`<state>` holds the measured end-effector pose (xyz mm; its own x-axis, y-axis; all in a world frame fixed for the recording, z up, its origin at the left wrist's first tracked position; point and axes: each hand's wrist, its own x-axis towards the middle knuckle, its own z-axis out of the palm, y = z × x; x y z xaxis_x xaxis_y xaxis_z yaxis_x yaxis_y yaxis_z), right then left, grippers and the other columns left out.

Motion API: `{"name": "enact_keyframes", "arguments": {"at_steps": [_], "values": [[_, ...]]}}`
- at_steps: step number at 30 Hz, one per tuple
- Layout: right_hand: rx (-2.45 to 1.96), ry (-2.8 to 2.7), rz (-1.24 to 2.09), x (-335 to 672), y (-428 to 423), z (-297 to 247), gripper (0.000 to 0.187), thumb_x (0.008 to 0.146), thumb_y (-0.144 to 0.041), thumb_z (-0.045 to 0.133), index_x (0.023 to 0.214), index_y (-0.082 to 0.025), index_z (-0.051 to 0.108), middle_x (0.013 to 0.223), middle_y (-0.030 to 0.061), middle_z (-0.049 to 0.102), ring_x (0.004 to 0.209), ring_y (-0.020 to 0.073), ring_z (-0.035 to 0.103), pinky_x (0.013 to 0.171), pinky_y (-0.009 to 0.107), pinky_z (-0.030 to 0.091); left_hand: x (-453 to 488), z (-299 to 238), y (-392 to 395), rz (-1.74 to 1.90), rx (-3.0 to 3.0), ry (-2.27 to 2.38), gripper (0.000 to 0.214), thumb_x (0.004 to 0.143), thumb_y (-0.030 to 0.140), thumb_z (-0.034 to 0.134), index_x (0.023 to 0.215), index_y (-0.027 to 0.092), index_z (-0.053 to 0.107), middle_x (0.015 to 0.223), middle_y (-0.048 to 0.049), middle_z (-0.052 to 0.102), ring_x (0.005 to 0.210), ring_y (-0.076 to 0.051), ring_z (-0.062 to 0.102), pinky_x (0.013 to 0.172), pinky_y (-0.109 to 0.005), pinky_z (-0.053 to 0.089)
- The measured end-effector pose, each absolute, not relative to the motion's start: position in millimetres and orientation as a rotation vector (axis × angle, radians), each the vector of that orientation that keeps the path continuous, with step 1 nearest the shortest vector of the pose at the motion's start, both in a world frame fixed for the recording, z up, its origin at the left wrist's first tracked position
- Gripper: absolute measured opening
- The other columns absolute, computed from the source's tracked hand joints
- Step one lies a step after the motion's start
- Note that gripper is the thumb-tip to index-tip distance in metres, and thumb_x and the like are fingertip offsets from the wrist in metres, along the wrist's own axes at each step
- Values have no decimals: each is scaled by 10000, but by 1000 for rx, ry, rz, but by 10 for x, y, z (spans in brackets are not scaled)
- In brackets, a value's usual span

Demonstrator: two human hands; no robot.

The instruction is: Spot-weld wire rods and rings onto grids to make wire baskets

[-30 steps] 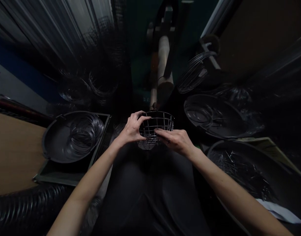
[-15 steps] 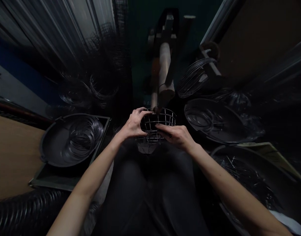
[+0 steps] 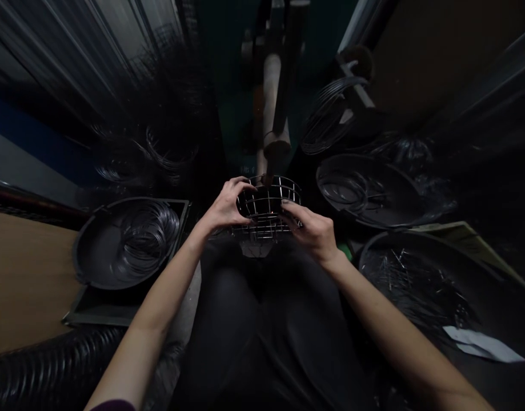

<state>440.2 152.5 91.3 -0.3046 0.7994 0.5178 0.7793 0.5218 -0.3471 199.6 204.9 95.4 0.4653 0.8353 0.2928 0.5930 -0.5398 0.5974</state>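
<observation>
Since the earlier frame, the right hand [image 3: 317,233] has shifted toward the right side of the wire basket [image 3: 268,198]. That one basket sits at mid-frame between two hands, both touching it, its round rim broadest left to right, its far edge by the tip of one machine arm [image 3: 271,103]; contact there is unclear. The left hand [image 3: 227,205] grips its left side; the right pinches its near right. One left pan [image 3: 99,251], one middle-right pan [image 3: 391,205] and one lower-right pan [image 3: 497,297] make three.
</observation>
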Motion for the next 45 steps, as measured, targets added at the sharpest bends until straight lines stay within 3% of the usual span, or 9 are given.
{"name": "enact_keyframes", "arguments": {"at_steps": [3,7,28,34,38,41,45], "values": [[-1370,-1984,-34,4401,1541,892,287,941,-424,525,886,-214,713,968,74,704,798,154,664,678,242,514,1987,966,2137,795,2280,1198,783,509,373,901,1197,214,560,1354,-117,439,1301,-323,413,1095,-472,387],[-1378,-1949,-32,4377,1731,896,328,937,-463,517,859,-195,689,839,63,640,690,143,592,608,246,450,1974,988,2305,812,2263,1206,796,501,403,903,1193,198,568,1339,-117,437,1293,-320,415,1105,-478,371],[-1532,-1872,19,4274,2109,990,257,885,-441,585,877,-207,690,879,59,615,724,175,566,593,277,401,1947,976,2777,814,2219,1200,821,451,392,907,1171,174,578,1276,-115,490,1248,-316,469,1101,-485,372],[-1594,-1882,95,4214,2099,1094,244,886,-414,602,910,-190,697,933,72,605,759,172,576,652,290,451,1949,990,2801,841,2193,1134,825,481,470,891,1173,162,562,1258,-105,514,1230,-299,487,1107,-459,383],[-1562,-1815,203,4448,1799,1301,342,990,-338,396,961,-167,691,969,98,612,884,179,605,832,300,486,1824,792,2666,983,2096,1103,1081,529,554,859,1404,172,351,1448,-158,369,1374,-310,364,1171,-459,299],[-1530,-1836,334,4774,1307,1281,421,1009,-340,276,948,-248,682,1008,84,670,987,208,632,899,324,499,1674,396,2484,1030,1857,1160,1255,555,652,800,1503,220,101,1535,-224,213,1447,-337,266,1125,-529,331],[-1507,-1985,695,5121,643,755,328,976,-376,357,898,-301,667,818,37,716,756,214,692,669,316,578,1633,-86,2353,1029,1589,1154,1229,623,707,709,1490,297,-59,1450,-226,355,1374,-295,417,1002,-541,437]]}}
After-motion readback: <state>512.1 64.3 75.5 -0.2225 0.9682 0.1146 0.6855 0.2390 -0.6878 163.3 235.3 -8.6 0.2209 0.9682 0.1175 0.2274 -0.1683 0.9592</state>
